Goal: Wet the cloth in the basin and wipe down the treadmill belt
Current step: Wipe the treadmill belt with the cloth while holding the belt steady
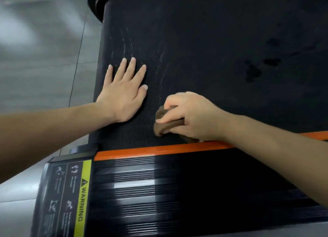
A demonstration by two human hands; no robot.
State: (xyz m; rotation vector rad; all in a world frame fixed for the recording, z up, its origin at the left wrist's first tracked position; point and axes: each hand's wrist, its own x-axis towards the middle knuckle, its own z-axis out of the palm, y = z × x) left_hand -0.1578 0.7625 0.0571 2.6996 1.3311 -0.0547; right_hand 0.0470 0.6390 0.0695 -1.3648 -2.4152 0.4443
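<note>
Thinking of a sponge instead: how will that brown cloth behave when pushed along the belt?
Probably floppy: the cloth bunches into folds under the right hand. Likely light, since curled fingers alone hold it. It may drag rather than slide on the textured belt.

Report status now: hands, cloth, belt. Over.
Left hand flat on belt. Right hand grips cloth on belt. Dark spots on belt, right.
</note>
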